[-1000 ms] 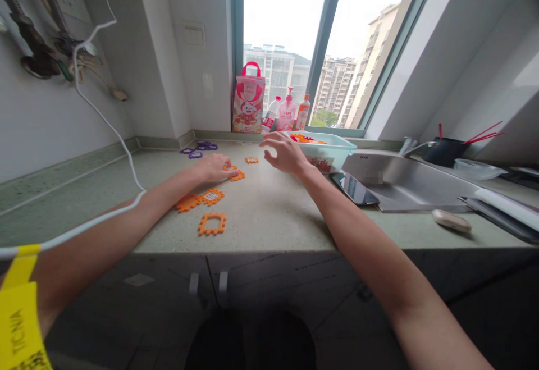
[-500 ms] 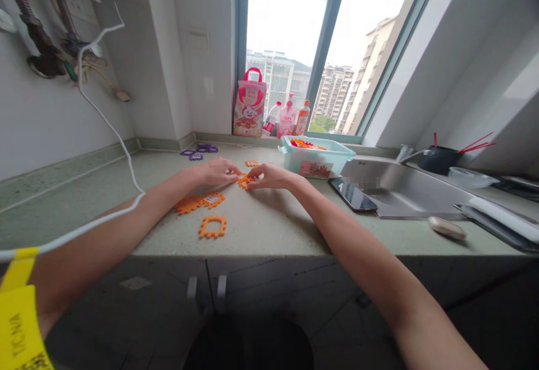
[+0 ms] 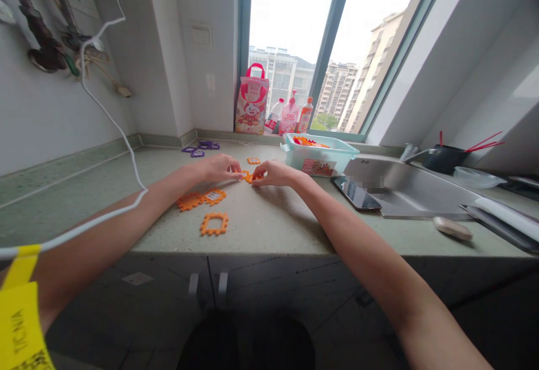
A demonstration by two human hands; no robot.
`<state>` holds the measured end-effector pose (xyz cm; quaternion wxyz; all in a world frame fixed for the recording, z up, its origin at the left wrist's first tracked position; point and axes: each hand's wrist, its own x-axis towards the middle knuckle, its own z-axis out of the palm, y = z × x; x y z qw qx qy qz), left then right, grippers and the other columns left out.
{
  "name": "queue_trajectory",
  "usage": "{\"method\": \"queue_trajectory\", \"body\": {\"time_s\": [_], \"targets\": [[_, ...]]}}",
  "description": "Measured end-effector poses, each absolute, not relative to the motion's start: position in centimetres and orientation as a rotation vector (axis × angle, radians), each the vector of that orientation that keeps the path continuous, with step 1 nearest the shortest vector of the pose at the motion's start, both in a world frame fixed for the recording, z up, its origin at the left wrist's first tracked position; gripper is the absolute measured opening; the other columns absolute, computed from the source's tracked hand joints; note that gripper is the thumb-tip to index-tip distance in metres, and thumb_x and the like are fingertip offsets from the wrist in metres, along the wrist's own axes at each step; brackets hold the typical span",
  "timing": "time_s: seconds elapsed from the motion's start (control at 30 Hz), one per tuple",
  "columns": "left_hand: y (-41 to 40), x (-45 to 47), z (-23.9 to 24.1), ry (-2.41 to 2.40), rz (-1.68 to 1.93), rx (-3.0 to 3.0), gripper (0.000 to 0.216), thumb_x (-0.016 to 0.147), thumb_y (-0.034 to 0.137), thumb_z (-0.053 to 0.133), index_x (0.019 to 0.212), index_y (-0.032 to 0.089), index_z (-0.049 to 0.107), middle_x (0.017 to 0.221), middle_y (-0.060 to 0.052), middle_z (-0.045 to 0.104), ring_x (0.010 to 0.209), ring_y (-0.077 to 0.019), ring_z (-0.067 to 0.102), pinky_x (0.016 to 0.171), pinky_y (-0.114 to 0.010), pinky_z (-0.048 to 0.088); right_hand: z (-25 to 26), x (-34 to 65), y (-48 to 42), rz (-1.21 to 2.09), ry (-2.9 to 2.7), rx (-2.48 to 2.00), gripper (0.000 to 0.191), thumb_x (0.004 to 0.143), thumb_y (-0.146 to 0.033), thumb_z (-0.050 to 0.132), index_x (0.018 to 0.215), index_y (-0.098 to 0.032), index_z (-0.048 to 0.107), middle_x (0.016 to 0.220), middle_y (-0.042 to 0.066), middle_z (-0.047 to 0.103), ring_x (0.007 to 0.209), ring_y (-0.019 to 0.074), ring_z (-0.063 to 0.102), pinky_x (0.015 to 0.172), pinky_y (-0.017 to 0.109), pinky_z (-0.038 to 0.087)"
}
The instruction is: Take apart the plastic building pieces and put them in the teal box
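Note:
Between my two hands, low over the counter, is a small orange toothed building piece, partly covered by fingers. My left hand grips its left side with thumb and fingertips. On its right side my right hand pinches it with bent fingers. Just behind lies another orange piece. Nearer me, by my left forearm, a solid orange piece touches one with a printed centre. An orange square frame lies closest to the front edge.
Several purple pieces lie at the back left. A pale green tub of orange pieces stands behind my right hand. Beside the steel sink lies a phone. A white cable hangs across the left side.
The view has shifted slightly, so everything sits a little further right. Both hands stay at the orange piece, and its visible part has changed slightly between the fingers.

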<state>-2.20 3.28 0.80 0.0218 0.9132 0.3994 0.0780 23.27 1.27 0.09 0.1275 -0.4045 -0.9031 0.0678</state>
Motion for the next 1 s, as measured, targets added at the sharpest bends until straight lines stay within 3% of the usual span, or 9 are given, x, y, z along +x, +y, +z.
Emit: {"method": "queue_trajectory", "body": {"time_s": [0.33,0.5,0.7,0.9,1.0], "targets": [[4.1,-2.6,0.4,1.143,0.255,2.795,0.049,0.087,0.063,0.064,0.113,0.026,0.083,0.109,-0.006,0.081,0.093,-0.0216,0.071,0.082,-0.028,0.051,0.2,24.2,1.7,0.064,-2.621,-1.239,0.018,0.089,-0.035,0.078,0.1,-0.023,0.086,0.093,0.004,0.082,0.082,0.0178,0.07,0.074,0.026,0.045],[3.8,-2.6,0.3,1.106,0.268,2.816,0.051,0.088,0.064,0.063,0.117,0.027,0.083,0.11,-0.006,0.081,0.092,-0.0207,0.071,0.082,-0.028,0.05,0.0,24.5,2.3,-0.107,-2.455,-1.185,0.024,0.092,-0.037,0.076,0.109,-0.023,0.084,0.109,0.007,0.081,0.095,0.0207,0.072,0.085,0.029,0.048],[4.1,-2.6,0.3,1.086,0.329,2.723,0.061,0.084,0.07,0.067,0.128,0.03,0.078,0.111,-0.004,0.08,0.101,-0.022,0.071,0.085,-0.027,0.051,-0.6,23.4,2.0,0.045,-2.548,-1.126,0.022,0.096,-0.039,0.073,0.11,-0.025,0.083,0.107,0.006,0.082,0.098,0.0202,0.073,0.087,0.028,0.048],[4.7,-5.8,3.0,1.414,-0.011,2.423,0.058,0.067,0.075,0.077,0.092,0.023,0.081,0.087,-0.006,0.079,0.082,-0.0241,0.072,0.07,-0.03,0.052,-0.9,22.8,1.6,0.194,-2.591,-1.183,0.026,0.094,-0.039,0.077,0.115,-0.025,0.082,0.107,0.004,0.081,0.1,0.0195,0.071,0.09,0.028,0.048],[3.6,-7.0,4.2,1.449,-0.256,2.111,0.057,0.054,0.068,0.089,0.087,0.024,0.076,0.085,-0.006,0.078,0.078,-0.0251,0.074,0.066,-0.03,0.053,-0.8,22.9,1.8,0.199,-2.588,-1.178,0.019,0.093,-0.031,0.077,0.11,-0.025,0.082,0.109,0.004,0.081,0.101,0.019,0.071,0.09,0.027,0.047]]}}
